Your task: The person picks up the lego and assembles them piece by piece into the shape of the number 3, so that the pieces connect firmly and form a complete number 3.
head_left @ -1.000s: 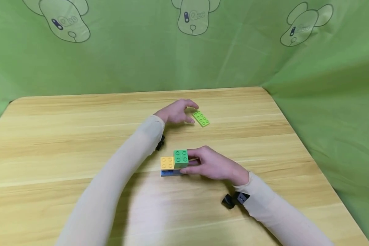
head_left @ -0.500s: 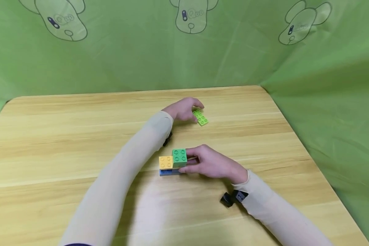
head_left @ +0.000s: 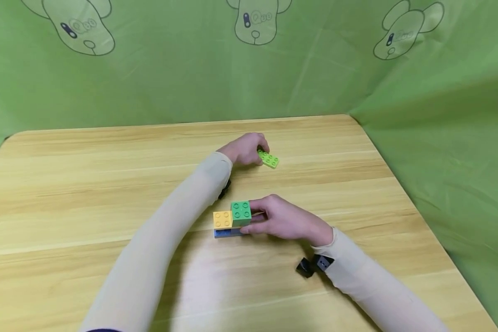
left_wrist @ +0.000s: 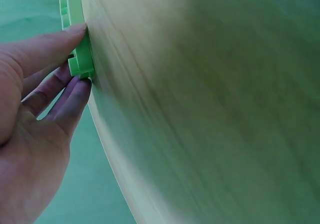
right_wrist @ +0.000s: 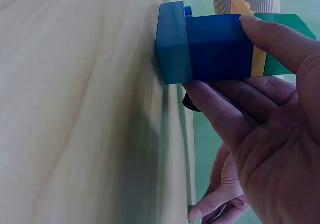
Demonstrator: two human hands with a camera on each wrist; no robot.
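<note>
Far from the person, near the table's back edge, the left hand [head_left: 246, 148] pinches a light green toy building plate [head_left: 269, 159] with studs on top. The left wrist view shows the thumb on one side of this plate [left_wrist: 82, 58] and fingertips at its lower end, close to the tabletop. Nearer the person, the right hand [head_left: 284, 219] grips a stack of toy bricks from its right side. A green brick [head_left: 241, 211] tops the stack, over a thin yellow-orange plate [head_left: 222, 219]. Below come a dark blue brick [right_wrist: 220, 47] and a lighter blue brick [right_wrist: 172, 43] at the table.
The wooden table [head_left: 87, 193] has a green curtain [head_left: 182, 83] with printed bear heads behind it and along its right side. Black devices [head_left: 315, 264] sit at the right wrist. Pale sleeves [head_left: 162, 240] cover both forearms.
The left hand has reached to the right and closed its thumb and fingers on the light green plate, which has turned slightly. The right hand keeps hold of the stack in about the same place.
</note>
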